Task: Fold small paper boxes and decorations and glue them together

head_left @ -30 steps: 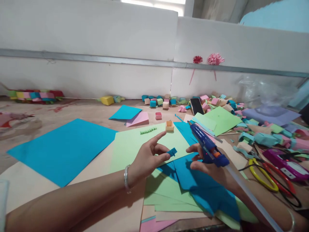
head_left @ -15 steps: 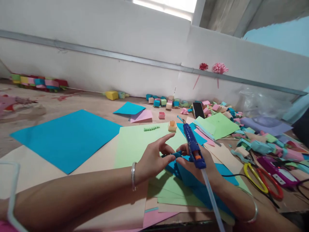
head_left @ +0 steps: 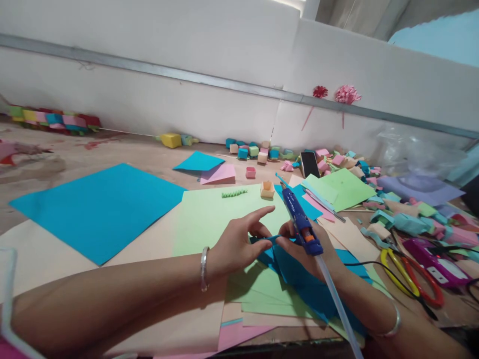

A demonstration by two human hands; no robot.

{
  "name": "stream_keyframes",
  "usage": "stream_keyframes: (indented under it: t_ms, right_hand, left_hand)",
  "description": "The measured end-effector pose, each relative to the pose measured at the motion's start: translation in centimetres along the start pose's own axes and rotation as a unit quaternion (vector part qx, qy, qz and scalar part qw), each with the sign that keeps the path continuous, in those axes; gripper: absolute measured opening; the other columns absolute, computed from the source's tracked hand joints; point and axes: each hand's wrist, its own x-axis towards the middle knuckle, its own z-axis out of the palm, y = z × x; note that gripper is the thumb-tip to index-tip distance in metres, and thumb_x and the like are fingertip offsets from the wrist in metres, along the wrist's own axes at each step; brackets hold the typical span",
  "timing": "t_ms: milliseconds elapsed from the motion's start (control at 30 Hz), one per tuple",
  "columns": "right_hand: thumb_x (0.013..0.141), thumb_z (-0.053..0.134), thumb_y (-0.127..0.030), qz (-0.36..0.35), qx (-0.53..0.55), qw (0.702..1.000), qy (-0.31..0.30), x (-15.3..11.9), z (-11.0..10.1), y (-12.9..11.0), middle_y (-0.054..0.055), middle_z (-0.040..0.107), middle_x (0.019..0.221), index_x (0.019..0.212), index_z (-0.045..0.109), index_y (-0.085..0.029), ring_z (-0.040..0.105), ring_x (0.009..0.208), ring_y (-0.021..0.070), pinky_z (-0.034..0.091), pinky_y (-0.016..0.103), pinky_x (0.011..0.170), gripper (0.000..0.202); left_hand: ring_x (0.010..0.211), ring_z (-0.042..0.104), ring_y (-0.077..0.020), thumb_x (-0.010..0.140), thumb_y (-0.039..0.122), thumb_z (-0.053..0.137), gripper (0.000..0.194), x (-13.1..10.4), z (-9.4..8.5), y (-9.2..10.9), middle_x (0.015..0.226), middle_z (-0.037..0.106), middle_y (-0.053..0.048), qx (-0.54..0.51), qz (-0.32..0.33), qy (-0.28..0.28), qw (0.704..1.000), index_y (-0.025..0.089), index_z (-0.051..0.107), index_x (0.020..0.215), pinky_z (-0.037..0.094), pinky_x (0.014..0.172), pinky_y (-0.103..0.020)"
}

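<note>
My left hand [head_left: 239, 244] is closed, its thumb and a fingertip pinching a small folded piece of blue paper [head_left: 275, 239], while the index finger points out above. From the other side my right hand [head_left: 312, 249] pinches the same piece between thumb and fingers. A dark blue glue gun [head_left: 297, 214] rides in the right hand with its nozzle pointing away from me. Its handle is hidden by the hand, and a long clear glue stick [head_left: 339, 304] sticks out behind. Larger blue sheets [head_left: 303, 279] lie under both hands.
Light green paper [head_left: 202, 219] bears a green pleated strip [head_left: 234, 193] and an open peach paper box [head_left: 267, 189]. Left is a big blue sheet [head_left: 101, 209]. Scissors [head_left: 415, 274], a purple power strip [head_left: 434, 264], a cable, a phone [head_left: 309, 164] and heaped paper pieces [head_left: 411, 224] stand right.
The head view has tilted slightly down. Both hands still grip the blue paper piece, which has shifted slightly between the fingertips.
</note>
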Motion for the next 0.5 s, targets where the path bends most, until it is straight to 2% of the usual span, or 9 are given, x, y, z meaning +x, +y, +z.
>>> stream_keyframes:
  t_ms: [333, 500]
  right_hand:
    - [0.077, 0.066, -0.031, 0.024, -0.003, 1.000, -0.016, -0.56, 0.25, 0.33, -0.002, 0.060, 0.072, 0.073, 0.053, -0.022, 0.054, 0.064, 0.0143, 0.044, 0.028, 0.060, 0.017]
    - [0.075, 0.066, -0.026, 0.027, -0.025, 0.999, -0.003, -0.44, 0.48, 0.16, -0.002, 0.060, 0.069, 0.068, 0.051, -0.022, 0.055, 0.063, 0.0143, 0.044, 0.029, 0.061, 0.017]
  left_hand:
    - [0.071, 0.066, -0.0129, 0.072, 0.008, 0.065, 0.065, -0.15, 0.18, 0.25, 0.078, 0.071, 0.002, -0.001, 0.004, -0.018, 1.000, 0.019, 0.048, 0.134, 0.053, 0.072, -0.026]
    - [0.069, 0.065, -0.0136, 0.071, 0.008, 0.065, 0.069, -0.18, 0.28, 0.34, 0.076, 0.071, 0.001, -0.019, -0.024, -0.037, 0.999, 0.019, 0.047, 0.136, 0.053, 0.070, -0.027]
